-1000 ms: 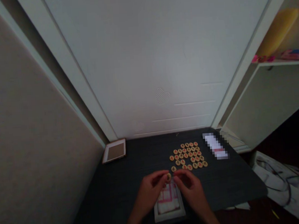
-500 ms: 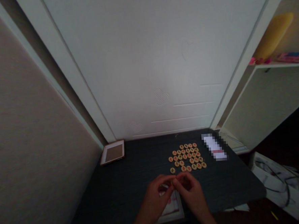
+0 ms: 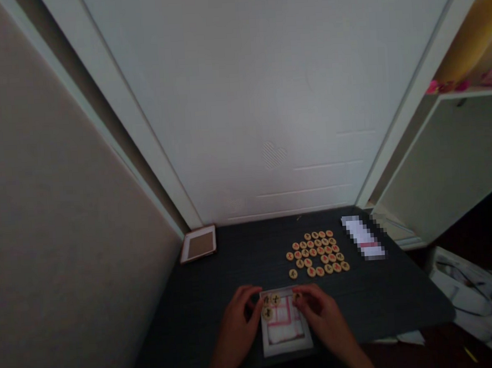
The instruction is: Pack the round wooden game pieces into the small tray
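A shallow white box (image 3: 287, 348) lies at the table's near edge, with a folded white sheet with red lines (image 3: 282, 330) inside. Toward its far left corner sit three round xiangqi pieces (image 3: 268, 313) with dark characters. My left hand (image 3: 240, 317) is curled at that corner, thumb and fingertips on the rim and close to the pieces. At the far right corner, my right hand (image 3: 320, 311) pinches another xiangqi piece (image 3: 297, 297) between thumb and fingers. Beyond the box, more xiangqi pieces (image 3: 313, 252), red and dark, lie flat in loose rows.
A framed box lid (image 3: 201, 245) lies at the dark table's (image 3: 229, 262) far left. A pixelated white item (image 3: 362, 237) is at the far right. A white panel (image 3: 242, 123) rises behind the table. A white box with cables (image 3: 465, 293) stands right of it.
My hands, together above the box before, have moved apart to its left and right sides. The box's inside and the pieces in it now show. The view has shifted slightly.
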`<state>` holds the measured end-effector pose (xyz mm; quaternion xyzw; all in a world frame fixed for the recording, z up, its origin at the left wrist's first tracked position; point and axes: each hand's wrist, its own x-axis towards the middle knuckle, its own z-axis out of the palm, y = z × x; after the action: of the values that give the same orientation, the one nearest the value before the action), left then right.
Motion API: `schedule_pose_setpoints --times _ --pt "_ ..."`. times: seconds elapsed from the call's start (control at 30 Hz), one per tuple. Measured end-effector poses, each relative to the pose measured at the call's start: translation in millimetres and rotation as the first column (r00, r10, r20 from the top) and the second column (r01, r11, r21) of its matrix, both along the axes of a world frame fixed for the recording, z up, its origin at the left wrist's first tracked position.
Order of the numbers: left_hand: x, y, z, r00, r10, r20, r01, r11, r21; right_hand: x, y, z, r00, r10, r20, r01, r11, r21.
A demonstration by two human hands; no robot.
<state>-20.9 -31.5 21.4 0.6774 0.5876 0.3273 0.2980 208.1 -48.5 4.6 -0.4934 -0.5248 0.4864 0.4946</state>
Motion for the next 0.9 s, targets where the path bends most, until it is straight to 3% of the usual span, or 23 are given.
schedule_pose_setpoints --times 0.2,0.37,0.5,0.73,0.9 --pt "6 -8 -9.1 0.993 -0.111 -0.049 0.11 0.993 -0.037 -8 -1 -0.5 1.0 0.008 -0.018 -0.008 1.0 0.002" --pt "10 -5 -12.8 0.994 -0.081 -0.078 0.078 0.996 -0.041 -6 -3 -0.3 1.0 0.01 -0.024 -0.012 0.998 -0.062" --pt "8 -5 -14.5 0.989 -0.125 -0.084 0.12 0.991 -0.057 -10 -2 5.7 0.998 0.05 -0.04 -0.053 0.994 -0.093" --pt "13 1 -10.0 0.981 -0.105 -0.163 0.11 0.994 0.019 -5 2 4.6 0.999 0.043 0.013 -0.043 0.999 -0.033" --pt "21 14 -6.8 0.965 -0.154 -0.214 0.167 0.985 0.044 8 -2 -3.2 0.998 0.005 -0.064 -0.01 0.997 -0.08"
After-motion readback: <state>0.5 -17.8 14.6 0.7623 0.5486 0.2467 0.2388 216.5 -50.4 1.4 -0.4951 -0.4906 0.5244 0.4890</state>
